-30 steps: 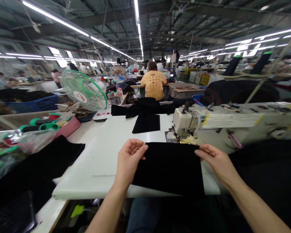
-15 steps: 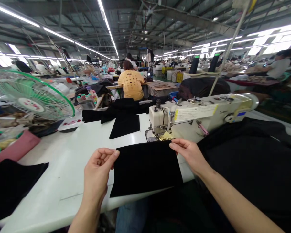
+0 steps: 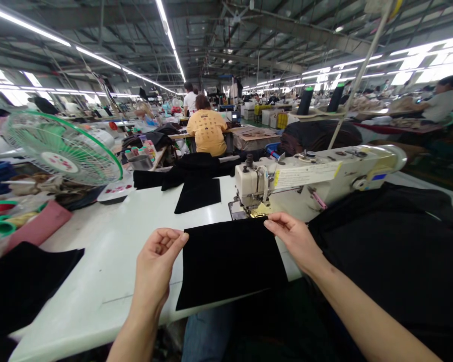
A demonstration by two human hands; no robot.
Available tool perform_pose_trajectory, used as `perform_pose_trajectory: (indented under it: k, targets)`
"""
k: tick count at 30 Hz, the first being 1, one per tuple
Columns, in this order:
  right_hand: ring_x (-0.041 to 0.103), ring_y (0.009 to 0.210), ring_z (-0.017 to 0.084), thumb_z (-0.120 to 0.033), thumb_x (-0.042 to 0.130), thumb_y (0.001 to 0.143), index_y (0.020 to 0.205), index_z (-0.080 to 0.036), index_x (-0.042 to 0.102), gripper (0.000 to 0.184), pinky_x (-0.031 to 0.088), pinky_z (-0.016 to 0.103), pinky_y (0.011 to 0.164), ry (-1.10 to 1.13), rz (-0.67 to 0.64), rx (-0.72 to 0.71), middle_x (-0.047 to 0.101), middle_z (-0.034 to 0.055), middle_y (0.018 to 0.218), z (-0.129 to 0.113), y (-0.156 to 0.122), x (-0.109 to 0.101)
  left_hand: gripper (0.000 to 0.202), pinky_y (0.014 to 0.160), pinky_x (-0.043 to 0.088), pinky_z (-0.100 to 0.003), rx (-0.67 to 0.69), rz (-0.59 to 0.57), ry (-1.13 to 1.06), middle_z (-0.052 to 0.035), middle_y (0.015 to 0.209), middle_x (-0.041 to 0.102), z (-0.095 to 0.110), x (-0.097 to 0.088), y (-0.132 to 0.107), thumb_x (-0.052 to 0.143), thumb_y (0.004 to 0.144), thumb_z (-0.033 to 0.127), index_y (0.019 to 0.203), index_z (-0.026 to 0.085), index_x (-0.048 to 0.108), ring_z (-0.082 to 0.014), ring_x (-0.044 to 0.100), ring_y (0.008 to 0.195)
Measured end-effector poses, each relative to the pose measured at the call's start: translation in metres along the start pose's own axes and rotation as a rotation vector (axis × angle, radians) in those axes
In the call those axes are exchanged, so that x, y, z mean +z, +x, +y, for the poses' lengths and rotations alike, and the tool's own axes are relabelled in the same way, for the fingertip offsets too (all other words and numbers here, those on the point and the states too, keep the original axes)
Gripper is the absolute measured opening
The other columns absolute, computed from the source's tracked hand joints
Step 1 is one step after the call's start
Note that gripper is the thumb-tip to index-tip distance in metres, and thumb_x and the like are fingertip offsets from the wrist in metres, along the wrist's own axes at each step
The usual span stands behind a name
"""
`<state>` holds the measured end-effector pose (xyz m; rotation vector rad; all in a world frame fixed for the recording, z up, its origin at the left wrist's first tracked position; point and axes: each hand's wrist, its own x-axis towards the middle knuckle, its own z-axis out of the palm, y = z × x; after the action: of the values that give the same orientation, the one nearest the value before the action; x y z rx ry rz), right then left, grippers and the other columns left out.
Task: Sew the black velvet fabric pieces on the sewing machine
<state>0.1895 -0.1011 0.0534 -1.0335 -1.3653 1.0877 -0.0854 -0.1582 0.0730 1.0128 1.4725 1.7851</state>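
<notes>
A black fabric piece (image 3: 228,261) lies on the white table (image 3: 136,251) in front of me, its near edge hanging over the table's front. My left hand (image 3: 156,269) pinches its top left corner. My right hand (image 3: 292,239) pinches the top right corner, close to the needle area of the white sewing machine (image 3: 309,178). The cloth's far edge lies just before the machine's presser foot.
A second black piece (image 3: 198,193) and a black pile (image 3: 184,171) lie farther back. A green fan (image 3: 64,151) stands at left, a pink item (image 3: 38,226) and black cloth (image 3: 22,281) near it. Black fabric (image 3: 392,251) is heaped at right. A person in yellow (image 3: 207,130) sits ahead.
The view has swung to the right since a second ago. Both hands keep the same grip on the cloth's top corners, and the cloth now sits slightly closer to the machine head.
</notes>
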Motion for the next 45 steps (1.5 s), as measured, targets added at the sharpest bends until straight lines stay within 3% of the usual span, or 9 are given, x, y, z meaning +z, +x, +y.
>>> perform_pose_trajectory:
  k: [7,14,20,25,29,32,37,42,45]
  targets:
    - [0.068,0.089,0.022,-0.049,0.076,0.075,0.098,-0.022,0.066,0.037,0.054,0.037,0.085,0.033,0.027,-0.05,0.072,0.0048,0.091,0.006,0.001,0.005,0.035,0.077,0.05,-0.021,0.008,0.004,-0.002,0.0016,0.078,0.067,-0.003,-0.002,0.002,0.089,0.057,0.032,0.072,0.019,0.061,-0.0121,0.061,0.079]
    - [0.06,0.075,0.018,-0.04,0.071,0.074,0.082,-0.02,0.065,0.022,0.049,0.032,0.073,-0.047,-0.077,0.033,0.064,0.0005,0.077,-0.004,-0.005,0.004,0.034,0.075,0.049,-0.022,0.056,-0.046,0.07,0.0013,0.078,0.066,0.004,-0.007,0.01,0.087,0.061,0.035,0.074,0.019,0.059,-0.012,0.06,0.077]
    - [0.049,0.062,0.013,-0.028,0.064,0.069,0.078,-0.022,0.053,0.016,0.04,0.027,0.058,0.053,-0.177,0.158,0.052,-0.0054,0.067,-0.006,-0.014,0.015,0.03,0.062,0.044,-0.024,0.141,-0.277,0.35,0.0021,0.069,0.063,0.044,0.002,0.044,0.08,0.066,0.038,0.078,0.019,0.061,-0.0121,0.056,0.064]
    - [0.055,0.066,0.013,-0.026,0.063,0.073,0.084,-0.022,0.05,0.017,0.042,0.029,0.065,0.123,-0.314,0.263,0.055,-0.0053,0.071,-0.002,-0.024,0.012,0.025,0.054,0.037,-0.023,0.113,-0.583,0.58,0.004,0.061,0.059,0.058,0.032,0.098,0.08,0.063,0.033,0.075,0.019,0.063,-0.0112,0.052,0.057]
    - [0.057,0.069,0.015,-0.026,0.065,0.075,0.08,-0.022,0.049,0.017,0.044,0.03,0.068,0.044,-0.344,0.235,0.055,-0.0048,0.072,0.012,-0.039,0.006,0.019,0.054,0.039,-0.023,0.057,-0.84,0.66,0.0037,0.06,0.06,0.024,0.072,0.125,0.078,0.062,0.024,0.07,0.018,0.062,-0.0112,0.053,0.056]
    - [0.058,0.073,0.017,-0.023,0.058,0.081,0.08,-0.022,0.055,0.003,0.045,0.031,0.07,-0.123,-0.35,0.172,0.057,-0.0026,0.073,0.03,-0.056,0.003,0.016,0.056,0.043,-0.024,0.057,-0.926,0.66,0.0034,0.059,0.061,-0.023,0.104,0.118,0.077,0.061,0.017,0.068,0.017,0.062,-0.0124,0.056,0.056]
    - [0.064,0.086,0.019,-0.01,0.054,0.088,0.094,-0.02,0.064,0.015,0.05,0.033,0.079,-0.476,-0.436,-0.042,0.067,0.0038,0.09,0.053,-0.079,-0.012,0.011,0.062,0.046,-0.026,0.151,-0.871,0.628,0.004,0.06,0.059,-0.086,0.132,0.079,0.069,0.067,0.012,0.068,0.019,0.061,-0.0137,0.057,0.06]
    - [0.064,0.086,0.022,-0.003,0.046,0.093,0.102,-0.014,0.062,0.022,0.051,0.035,0.077,-0.811,-0.558,-0.547,0.069,0.0097,0.095,0.056,-0.081,-0.028,0.012,0.07,0.046,-0.03,0.239,-0.74,0.605,0.0011,0.071,0.061,-0.101,0.131,0.062,0.067,0.072,0.017,0.071,0.021,0.056,-0.0167,0.057,0.071]
    - [0.062,0.077,0.022,-0.004,0.045,0.094,0.101,-0.014,0.063,0.021,0.05,0.035,0.069,-0.942,-0.565,-0.715,0.068,0.0086,0.087,0.054,-0.077,-0.032,0.01,0.072,0.047,-0.03,0.257,-0.719,0.607,0.0006,0.073,0.062,-0.102,0.128,0.06,0.062,0.074,0.015,0.07,0.021,0.055,-0.0167,0.058,0.073]
